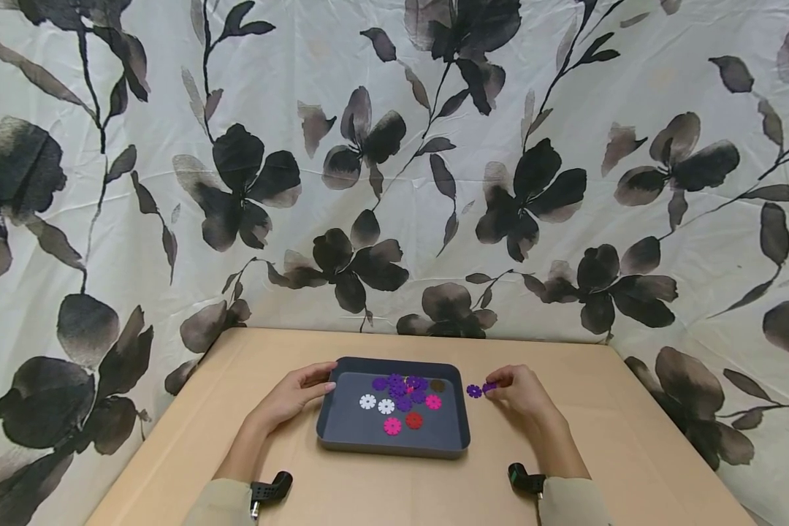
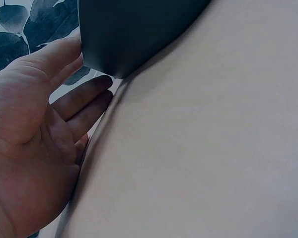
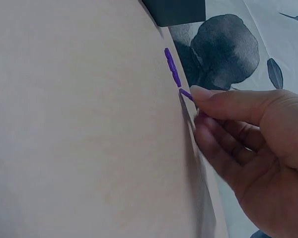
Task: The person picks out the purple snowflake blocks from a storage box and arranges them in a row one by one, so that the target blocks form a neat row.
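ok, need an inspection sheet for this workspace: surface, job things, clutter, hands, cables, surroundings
Surface: tan table.
Job things: tray holding purple, white, pink, red and brown discs.
Clutter: nothing seen.
Left hand: touches the tray's left edge.
Right hand: right of the tray, pinches a purple disc; second purple disc beside it, joined or not can't tell.
Wrists: black devices.
Cables: nothing seen.
Surroundings: floral cloth behind.

Head cam: up high, wide, facing fwd & down over surface (image 1: pixel 394 489), tray (image 1: pixel 364 425), cloth (image 1: pixel 434 204). L wrist cam: v. close, rolled sideways, looking past L grip (image 1: pixel 292 398) to tray. R wrist cam: ditto past R grip (image 1: pixel 519 394) — tray, surface, cloth shared w/ head.
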`<control>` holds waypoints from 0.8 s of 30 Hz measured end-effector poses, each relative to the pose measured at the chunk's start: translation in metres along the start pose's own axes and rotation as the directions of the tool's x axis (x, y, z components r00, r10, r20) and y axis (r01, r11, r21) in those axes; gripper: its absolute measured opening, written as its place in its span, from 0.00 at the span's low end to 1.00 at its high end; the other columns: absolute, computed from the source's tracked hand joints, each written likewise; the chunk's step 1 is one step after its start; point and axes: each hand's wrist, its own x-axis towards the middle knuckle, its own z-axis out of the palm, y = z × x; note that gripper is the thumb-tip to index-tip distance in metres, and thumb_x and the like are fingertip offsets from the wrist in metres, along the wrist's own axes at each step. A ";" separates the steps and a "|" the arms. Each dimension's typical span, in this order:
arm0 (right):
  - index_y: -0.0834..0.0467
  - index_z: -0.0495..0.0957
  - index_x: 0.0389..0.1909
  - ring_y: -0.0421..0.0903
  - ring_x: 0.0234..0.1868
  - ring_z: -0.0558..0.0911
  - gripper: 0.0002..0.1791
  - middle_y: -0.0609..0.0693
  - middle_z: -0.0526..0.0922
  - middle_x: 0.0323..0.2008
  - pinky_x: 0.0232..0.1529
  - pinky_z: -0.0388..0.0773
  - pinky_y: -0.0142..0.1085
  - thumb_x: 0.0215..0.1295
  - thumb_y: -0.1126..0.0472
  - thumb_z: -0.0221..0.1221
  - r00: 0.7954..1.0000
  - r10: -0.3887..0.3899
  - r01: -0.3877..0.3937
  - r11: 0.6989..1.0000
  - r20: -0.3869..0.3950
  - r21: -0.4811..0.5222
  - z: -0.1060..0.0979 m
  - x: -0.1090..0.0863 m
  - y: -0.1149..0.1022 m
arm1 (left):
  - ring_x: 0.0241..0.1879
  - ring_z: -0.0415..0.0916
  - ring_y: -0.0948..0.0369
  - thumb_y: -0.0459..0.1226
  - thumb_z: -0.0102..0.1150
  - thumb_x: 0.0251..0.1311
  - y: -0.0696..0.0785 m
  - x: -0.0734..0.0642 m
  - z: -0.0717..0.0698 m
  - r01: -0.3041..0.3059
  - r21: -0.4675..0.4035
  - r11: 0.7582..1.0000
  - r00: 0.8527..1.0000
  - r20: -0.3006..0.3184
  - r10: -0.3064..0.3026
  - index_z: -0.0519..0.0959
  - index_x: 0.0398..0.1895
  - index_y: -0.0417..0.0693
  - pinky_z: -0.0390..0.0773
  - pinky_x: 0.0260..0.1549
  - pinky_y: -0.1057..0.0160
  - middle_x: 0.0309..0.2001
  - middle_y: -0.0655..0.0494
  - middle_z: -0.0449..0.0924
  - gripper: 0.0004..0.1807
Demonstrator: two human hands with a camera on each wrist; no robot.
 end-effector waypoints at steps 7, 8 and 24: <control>0.64 0.89 0.41 0.45 0.37 0.81 0.09 0.55 0.89 0.39 0.38 0.78 0.31 0.59 0.70 0.73 1.000 0.005 -0.005 1.000 0.003 -0.024 0.000 -0.002 0.000 | 0.74 0.68 0.46 0.46 0.67 0.69 -0.001 0.001 0.001 0.000 -0.002 1.000 1.000 0.000 0.000 0.72 0.74 0.47 0.65 0.75 0.43 0.74 0.46 0.72 0.33; 0.64 0.89 0.41 0.45 0.37 0.81 0.09 0.56 0.89 0.39 0.38 0.78 0.31 0.59 0.70 0.73 1.000 0.010 -0.009 1.000 0.005 -0.022 0.000 -0.003 -0.001 | 0.74 0.68 0.46 0.47 0.67 0.69 -0.002 0.001 0.001 0.002 -0.001 1.000 1.000 0.001 -0.002 0.72 0.74 0.47 0.65 0.75 0.43 0.74 0.46 0.72 0.33; 0.66 0.85 0.53 0.48 0.44 0.82 0.16 0.64 0.87 0.50 0.41 0.78 0.30 0.65 0.67 0.70 0.995 -0.065 0.069 0.996 -0.077 0.053 -0.007 0.003 -0.014 | 0.74 0.68 0.47 0.47 0.67 0.69 -0.002 0.000 0.000 0.002 0.013 1.000 1.000 0.000 -0.002 0.72 0.74 0.47 0.71 0.72 0.55 0.73 0.46 0.73 0.33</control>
